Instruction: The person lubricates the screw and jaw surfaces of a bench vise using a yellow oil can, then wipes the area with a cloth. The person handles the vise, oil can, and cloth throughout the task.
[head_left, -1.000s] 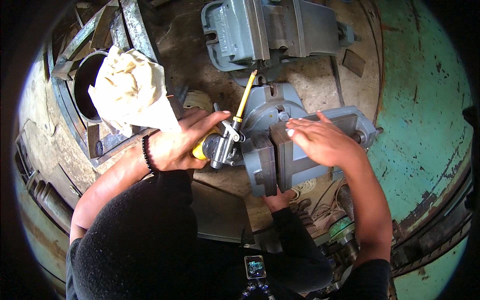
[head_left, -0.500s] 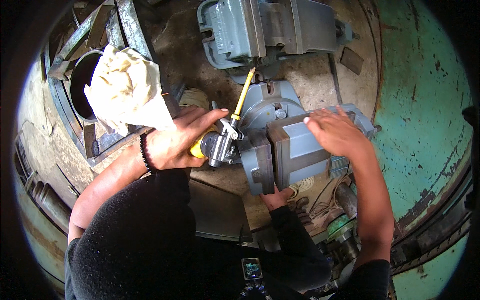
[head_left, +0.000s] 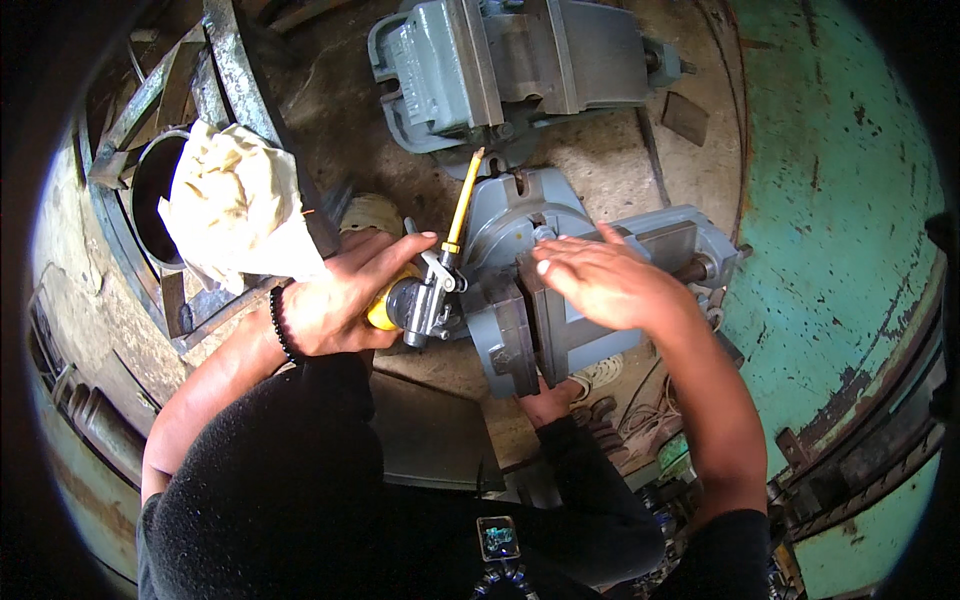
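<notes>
My left hand (head_left: pixel 345 300) is wrapped round a yellow oil can (head_left: pixel 380 312) with a metal pump head and a long yellow spout pointing up and away. The spout's tip is near the base of the farther vise. Just right of it is a grey-blue machine vise (head_left: pixel 590 345) with two dark steel jaws and a narrow gap between them. My right hand (head_left: pixel 610 280) lies flat over the vise's jaws, fingers stretched out to the left and nothing in its grip. Its palm hides part of the vise body.
A second grey-blue vise (head_left: pixel 520 65) stands beyond on the floor. To the left, a pale cloth (head_left: pixel 230 195) lies on a rusty metal frame (head_left: pixel 190 335). A green, worn metal surface (head_left: pixel 840 200) spans the right. A flat dark plate (head_left: pixel 425 430) lies near my legs.
My right hand has slid left across the vise, from its far-right body to the jaws. My left hand still grips the oil can. The whole view has shifted slightly.
</notes>
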